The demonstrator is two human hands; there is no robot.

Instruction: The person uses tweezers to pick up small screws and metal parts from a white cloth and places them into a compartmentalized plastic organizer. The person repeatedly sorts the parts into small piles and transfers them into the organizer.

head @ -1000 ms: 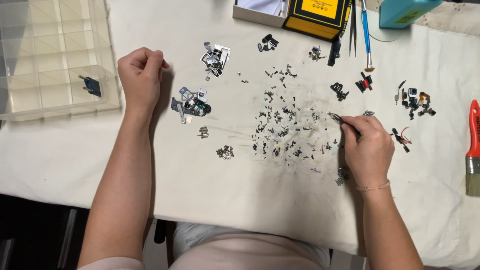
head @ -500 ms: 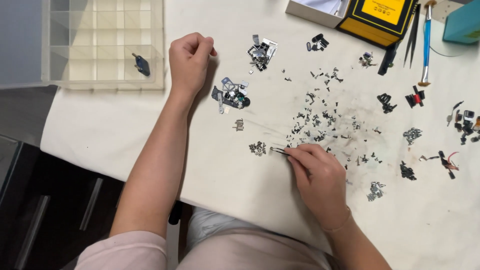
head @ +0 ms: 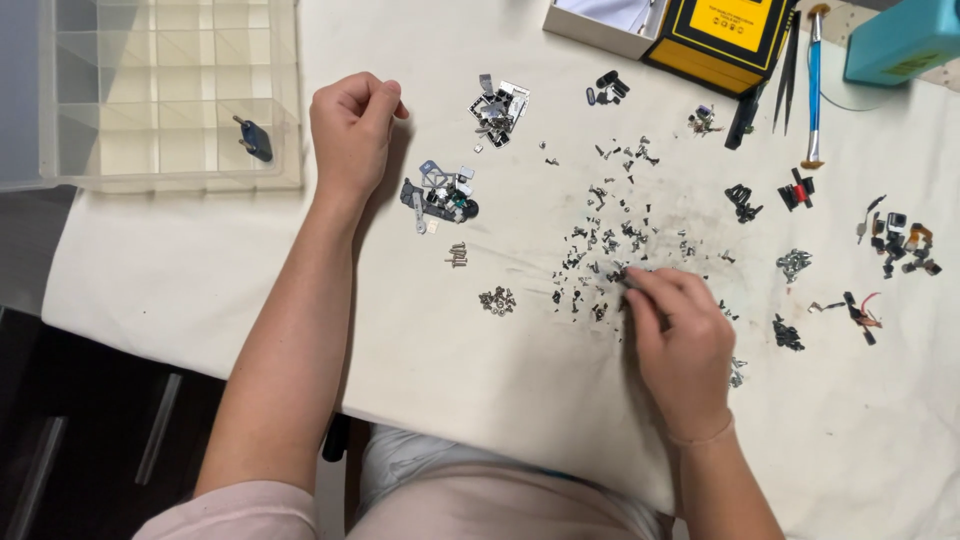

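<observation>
Metal screws (head: 610,240) lie under right hand's (head: 680,335) pinched fingertips (head: 632,285).

Yellow-and-black flat pkg (head: 722,32) lying at top edge of surface, white open box (head: 600,20) touching its left; teal box (head: 900,40) w/ small label sitting at top-right corner.

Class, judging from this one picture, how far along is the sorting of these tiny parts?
Done: several small heaps, such as the screw cluster, sit apart, and one dark part lies in the clear organiser box. In hand: the right hand picks at the scattered pile; the left hand rests fisted. Left: most of that pile.
</observation>
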